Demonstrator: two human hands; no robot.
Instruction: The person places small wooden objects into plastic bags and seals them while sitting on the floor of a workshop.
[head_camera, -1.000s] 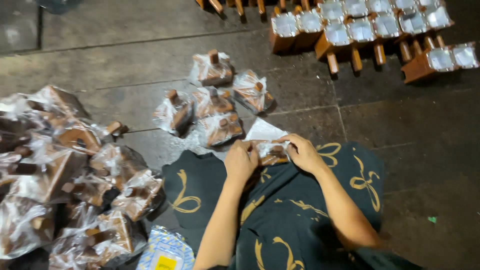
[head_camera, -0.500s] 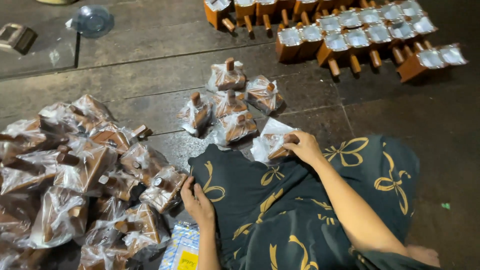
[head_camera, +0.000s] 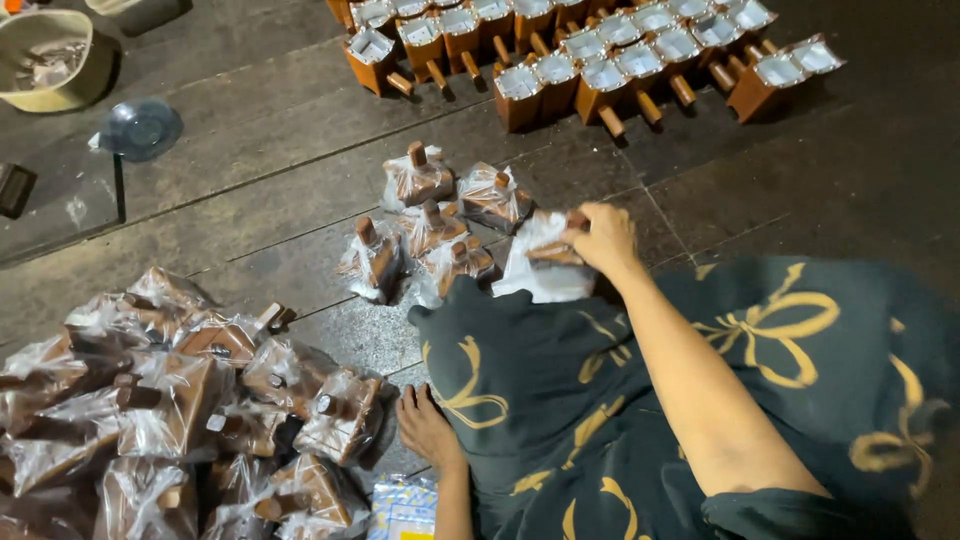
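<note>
My right hand (head_camera: 603, 238) grips a small brown wooden piece in a clear plastic bag (head_camera: 545, 260) and holds it at the right edge of a small cluster of bagged pieces (head_camera: 430, 225) on the dark floor. My left hand (head_camera: 427, 428) rests palm down on the floor, fingers spread, holding nothing, right beside a big heap of bagged wooden pieces (head_camera: 190, 400). A dark cloth with gold bow shapes (head_camera: 560, 400) covers my lap between the two hands.
Rows of unbagged brown wooden pieces with white tops (head_camera: 590, 60) lie at the top. A beige bowl (head_camera: 45, 60) and a round clear lid (head_camera: 140, 128) sit at the upper left. A blue and yellow packet (head_camera: 405, 510) lies by my left wrist.
My left hand let go of the bagged piece and moved down-left to the floor by the heap. My right hand carried the bagged piece toward the small cluster.
</note>
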